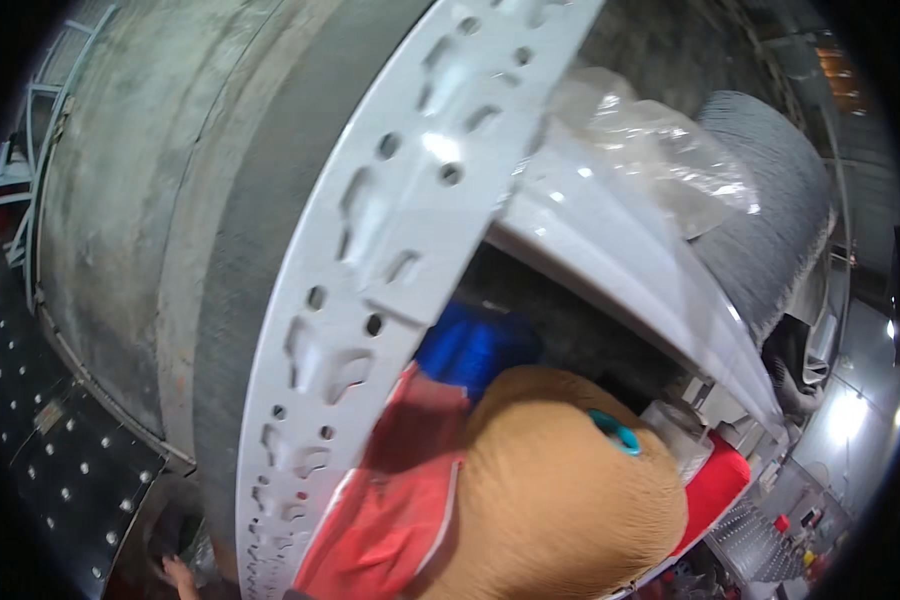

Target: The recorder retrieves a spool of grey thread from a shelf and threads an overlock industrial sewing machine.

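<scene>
At the bottom left edge, a small part of a hand shows, and I take it for my left hand. It is beside a dark opening with some clear plastic in it. Its fingers are too small and blurred to show whether they hold anything. My right hand is out of the picture. Closest in front of me stands a white perforated metal rack post, which looks tilted. Behind it a big tan fabric bundle, with a teal ring on it, lies against a red cloth or bag.
A white shelf beam runs right from the post. Above it lie a grey fabric roll and crumpled clear plastic wrap. Below are a blue bundle and another red item. A black studded panel is at left.
</scene>
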Demonstrator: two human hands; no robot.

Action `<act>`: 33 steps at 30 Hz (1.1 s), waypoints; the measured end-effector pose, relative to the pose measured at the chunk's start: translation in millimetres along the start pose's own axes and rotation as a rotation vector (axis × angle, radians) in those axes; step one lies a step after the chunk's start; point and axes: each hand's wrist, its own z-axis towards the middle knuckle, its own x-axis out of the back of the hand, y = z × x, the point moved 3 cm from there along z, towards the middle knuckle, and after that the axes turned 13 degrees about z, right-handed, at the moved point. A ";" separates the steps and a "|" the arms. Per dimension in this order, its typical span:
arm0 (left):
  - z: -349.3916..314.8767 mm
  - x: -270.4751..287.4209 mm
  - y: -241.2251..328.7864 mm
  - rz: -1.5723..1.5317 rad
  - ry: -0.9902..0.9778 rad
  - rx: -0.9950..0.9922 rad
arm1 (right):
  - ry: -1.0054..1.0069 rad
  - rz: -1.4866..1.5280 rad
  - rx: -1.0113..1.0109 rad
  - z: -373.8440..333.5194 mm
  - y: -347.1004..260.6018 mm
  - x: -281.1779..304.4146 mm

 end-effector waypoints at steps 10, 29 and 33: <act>-164.7 104.8 100.3 -0.033 -0.115 -0.338 | 0.143 0.147 0.063 -71.8 2.4 44.0; -769.7 244.8 365.1 -0.051 -0.767 -1.357 | 0.162 0.820 0.472 -295.6 128.4 188.4; -818.6 198.2 491.6 -0.011 -0.174 -1.619 | 0.205 0.934 0.589 -325.1 148.8 234.3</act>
